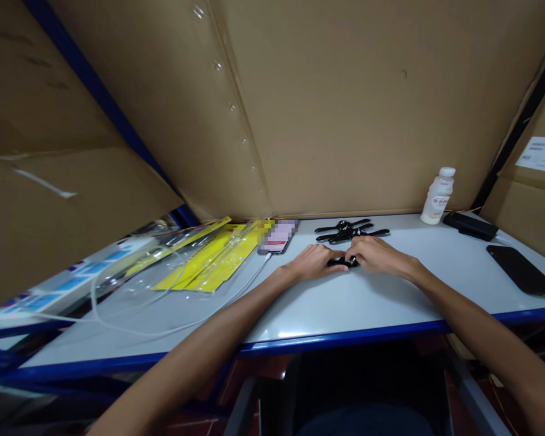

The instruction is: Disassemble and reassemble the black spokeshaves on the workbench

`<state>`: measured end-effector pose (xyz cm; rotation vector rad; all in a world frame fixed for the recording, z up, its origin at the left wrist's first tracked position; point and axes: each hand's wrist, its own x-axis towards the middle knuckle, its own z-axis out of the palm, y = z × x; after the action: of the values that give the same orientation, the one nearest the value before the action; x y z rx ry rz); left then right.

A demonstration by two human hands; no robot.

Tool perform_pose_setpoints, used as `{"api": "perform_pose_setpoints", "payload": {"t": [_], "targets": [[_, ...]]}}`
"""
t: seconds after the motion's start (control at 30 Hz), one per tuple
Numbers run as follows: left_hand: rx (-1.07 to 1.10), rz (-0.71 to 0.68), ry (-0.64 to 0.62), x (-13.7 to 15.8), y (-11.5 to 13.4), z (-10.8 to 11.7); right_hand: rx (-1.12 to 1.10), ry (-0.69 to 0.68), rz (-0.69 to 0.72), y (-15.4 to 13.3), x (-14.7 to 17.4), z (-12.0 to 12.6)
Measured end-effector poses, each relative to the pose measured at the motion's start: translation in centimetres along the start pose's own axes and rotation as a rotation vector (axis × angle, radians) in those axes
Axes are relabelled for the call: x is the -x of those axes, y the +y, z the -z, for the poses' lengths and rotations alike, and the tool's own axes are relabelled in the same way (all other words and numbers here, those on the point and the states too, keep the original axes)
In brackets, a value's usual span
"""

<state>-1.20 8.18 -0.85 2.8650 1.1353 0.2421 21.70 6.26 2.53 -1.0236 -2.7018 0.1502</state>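
Note:
Both hands meet over the middle of the table, around a small black item with a shiny part (350,261). My left hand (318,261) is closed on its left end, thumb and fingers stretched along it. Bent fingers of my right hand (375,254) pinch it from the right, hiding most of it. Just behind my hands lie several long, thin black items (345,230) with curved ends and shiny middles, crossed over one another. They resemble wristwatches with straps, but the exact kind is unclear.
Yellow cards in clear plastic packaging (213,260) lie at left, beside a phone (279,236) with a white cable (181,330). At right are a bottle (438,197), a black case-like object (470,226) and a dark phone (524,270). Cardboard walls (345,109) surround the table (309,315).

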Motion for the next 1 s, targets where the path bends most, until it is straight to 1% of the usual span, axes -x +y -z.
{"api": "perform_pose_setpoints", "payload": {"t": [0.1, 0.37, 0.6, 0.87, 1.0], "targets": [[-0.006, -0.003, -0.001, 0.0, 0.05, 0.06, -0.011, -0.01, 0.015, -0.13, 0.02, 0.18], [-0.006, -0.007, 0.012, 0.02, 0.02, -0.07, 0.032, 0.016, -0.046, 0.3, 0.07, -0.12], [0.001, -0.019, 0.015, -0.07, -0.25, -0.24, -0.008, -0.029, 0.01, -0.43, 0.09, 0.24], [0.008, -0.017, 0.013, -0.06, -0.06, -0.09, 0.041, -0.003, -0.068, 0.04, 0.12, 0.29], [-0.003, -0.013, 0.007, -0.08, -0.1, -0.08, 0.019, -0.013, -0.032, -0.23, 0.11, 0.2]]}}
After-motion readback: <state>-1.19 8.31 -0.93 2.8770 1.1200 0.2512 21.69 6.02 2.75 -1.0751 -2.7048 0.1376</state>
